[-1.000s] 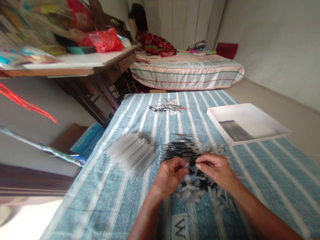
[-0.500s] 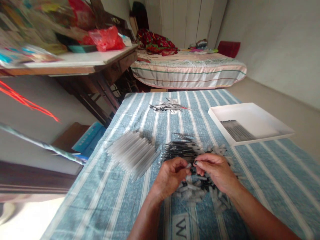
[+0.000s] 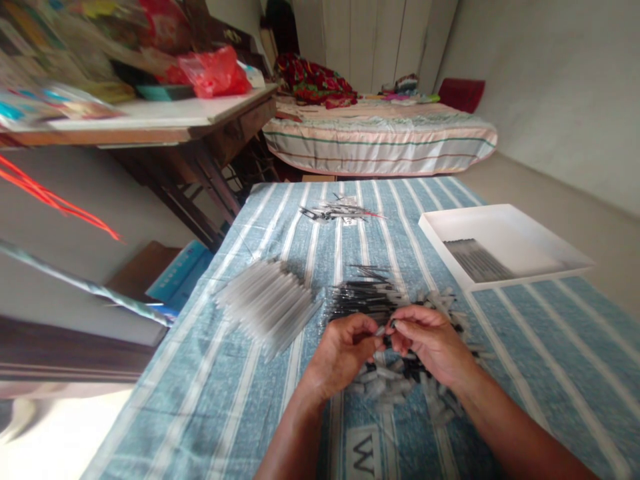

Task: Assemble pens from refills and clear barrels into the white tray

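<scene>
Striped-cloth table [image 3: 210, 393], bed [image 3: 380, 137] at twelve o'clock: left hand [image 3: 340, 353] pinches a grey tube [image 3: 381, 330], right hand [image 3: 435, 340] a black piece [image 3: 393, 323], closer together than a second earlier.

The left grip [image 3: 345, 353] partly hides a grey piece [image 3: 381, 330].

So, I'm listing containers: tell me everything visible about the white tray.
The white tray is shallow, open-topped and straight-sided; plastic or card, I can't tell. It lies flat on the striped cloth, beyond and right of the right hand, which doesn't touch it. Slim grayish pieces lie side by side in its left part.
</scene>
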A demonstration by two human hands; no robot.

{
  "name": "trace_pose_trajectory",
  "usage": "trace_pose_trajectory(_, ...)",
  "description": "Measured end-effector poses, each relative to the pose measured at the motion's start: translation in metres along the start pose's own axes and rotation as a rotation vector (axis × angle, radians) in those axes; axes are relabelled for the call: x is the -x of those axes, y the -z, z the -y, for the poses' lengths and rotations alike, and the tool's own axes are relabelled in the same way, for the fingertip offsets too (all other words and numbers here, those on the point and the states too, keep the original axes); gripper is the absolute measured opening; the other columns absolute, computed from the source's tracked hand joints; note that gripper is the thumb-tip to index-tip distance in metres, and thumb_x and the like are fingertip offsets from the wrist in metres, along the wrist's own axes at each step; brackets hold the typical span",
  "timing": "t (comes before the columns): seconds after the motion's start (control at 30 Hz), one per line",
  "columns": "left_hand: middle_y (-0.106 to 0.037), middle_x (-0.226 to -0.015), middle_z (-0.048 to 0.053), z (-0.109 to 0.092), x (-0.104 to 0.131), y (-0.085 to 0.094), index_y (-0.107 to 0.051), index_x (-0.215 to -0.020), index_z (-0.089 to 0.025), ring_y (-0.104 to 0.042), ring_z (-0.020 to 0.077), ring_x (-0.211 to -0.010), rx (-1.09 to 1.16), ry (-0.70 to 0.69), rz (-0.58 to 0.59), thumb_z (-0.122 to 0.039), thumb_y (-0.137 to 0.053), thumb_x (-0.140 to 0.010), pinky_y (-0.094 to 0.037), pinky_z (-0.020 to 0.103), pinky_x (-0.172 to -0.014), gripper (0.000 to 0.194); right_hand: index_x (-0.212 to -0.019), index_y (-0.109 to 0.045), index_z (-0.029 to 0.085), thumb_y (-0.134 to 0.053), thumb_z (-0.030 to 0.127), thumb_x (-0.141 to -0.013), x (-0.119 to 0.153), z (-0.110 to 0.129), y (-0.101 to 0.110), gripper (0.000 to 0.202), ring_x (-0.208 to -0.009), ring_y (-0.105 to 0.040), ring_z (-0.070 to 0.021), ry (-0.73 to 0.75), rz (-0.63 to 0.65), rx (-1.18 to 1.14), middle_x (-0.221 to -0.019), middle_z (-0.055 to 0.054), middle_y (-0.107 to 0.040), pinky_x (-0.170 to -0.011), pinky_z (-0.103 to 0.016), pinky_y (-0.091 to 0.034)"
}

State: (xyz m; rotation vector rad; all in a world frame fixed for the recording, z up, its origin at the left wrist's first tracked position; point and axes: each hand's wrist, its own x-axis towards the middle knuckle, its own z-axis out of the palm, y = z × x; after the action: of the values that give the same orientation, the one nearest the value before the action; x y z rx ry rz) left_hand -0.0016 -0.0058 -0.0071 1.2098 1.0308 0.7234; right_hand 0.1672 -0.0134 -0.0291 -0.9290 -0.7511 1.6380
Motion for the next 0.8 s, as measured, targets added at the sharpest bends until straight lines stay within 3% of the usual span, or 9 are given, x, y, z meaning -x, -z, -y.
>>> trace_pose_trajectory(0.8,-0.06,-0.064,0.001,-0.0033,-0.0002,-0.0013,-0.06,-0.072,-0.013,-0.053,0.0121,-0.059,-0.001,0.016,0.001,-0.02,-0.06,-0.068,-0.043,0.023,-0.053,0.008,-0.072,-0.073,0.017,-0.08,0.027,-0.06,-0.0004,-0.0067,0.0039,0.018,-0.046,-0.058,-0.011,0.0,-0.015,-0.012,-0.059,-0.003,-0.069,-0.043,-0.02,-0.044)
